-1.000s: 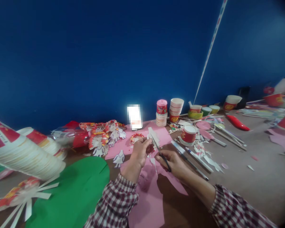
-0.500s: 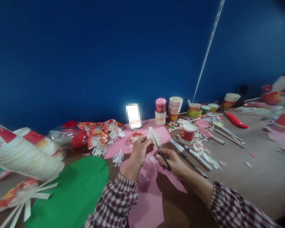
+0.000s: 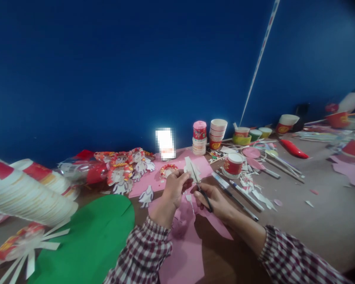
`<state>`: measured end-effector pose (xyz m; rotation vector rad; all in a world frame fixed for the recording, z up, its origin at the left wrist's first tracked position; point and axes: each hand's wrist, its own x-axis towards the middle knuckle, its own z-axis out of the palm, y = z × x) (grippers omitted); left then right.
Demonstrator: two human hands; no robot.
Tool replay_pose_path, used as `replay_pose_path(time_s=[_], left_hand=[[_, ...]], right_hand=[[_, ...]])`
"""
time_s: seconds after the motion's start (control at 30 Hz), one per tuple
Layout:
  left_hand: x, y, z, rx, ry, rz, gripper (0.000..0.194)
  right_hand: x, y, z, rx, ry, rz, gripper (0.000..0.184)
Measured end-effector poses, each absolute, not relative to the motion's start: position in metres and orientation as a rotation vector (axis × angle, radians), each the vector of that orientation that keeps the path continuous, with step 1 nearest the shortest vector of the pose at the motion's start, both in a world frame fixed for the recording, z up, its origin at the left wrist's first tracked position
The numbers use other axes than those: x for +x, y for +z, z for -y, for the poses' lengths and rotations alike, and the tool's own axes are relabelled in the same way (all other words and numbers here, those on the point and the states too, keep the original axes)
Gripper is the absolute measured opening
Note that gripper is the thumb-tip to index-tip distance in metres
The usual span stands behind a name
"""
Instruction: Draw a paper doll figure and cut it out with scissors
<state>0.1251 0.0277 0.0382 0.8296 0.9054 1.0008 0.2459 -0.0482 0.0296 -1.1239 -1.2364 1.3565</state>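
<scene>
Between thumb and fingers, my left hand (image 3: 176,187) pinches a small piece of white paper (image 3: 191,166). My right hand (image 3: 214,201) is closed round the dark handles of a pair of scissors (image 3: 206,199), whose blades lie against the paper and point up and away from me. Below both hands is a pink paper sheet (image 3: 183,252) with a narrow white scrap (image 3: 190,200) on it. Left of my left hand lies a white paper cut-out figure (image 3: 146,196). A ring with a red and yellow edge (image 3: 168,171) rests on another pink sheet (image 3: 204,162) behind.
A green disc (image 3: 88,236) and leaning stacked paper cups (image 3: 26,193) occupy the left. Decorated cut-outs (image 3: 120,171) lie beyond. At right are pens (image 3: 247,195), a red paper cup (image 3: 233,165), paper scraps and a red chili-shaped object (image 3: 294,148). A blue wall (image 3: 136,71) closes the back.
Both hands stay almost in place, with the scissors still at the white paper. The paper is turned very slightly, and the camera view has shifted a little.
</scene>
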Motion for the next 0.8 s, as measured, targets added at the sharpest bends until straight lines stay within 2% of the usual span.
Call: replay_pose_path(time_s=[0.8], left_hand=[[0.1254, 0.0448, -0.0255, 0.883, 1.003, -0.91, 0.015]], right_hand=[[0.2488, 0.0292, 0.0475, -1.137, 1.283, 1.338, 0.035]])
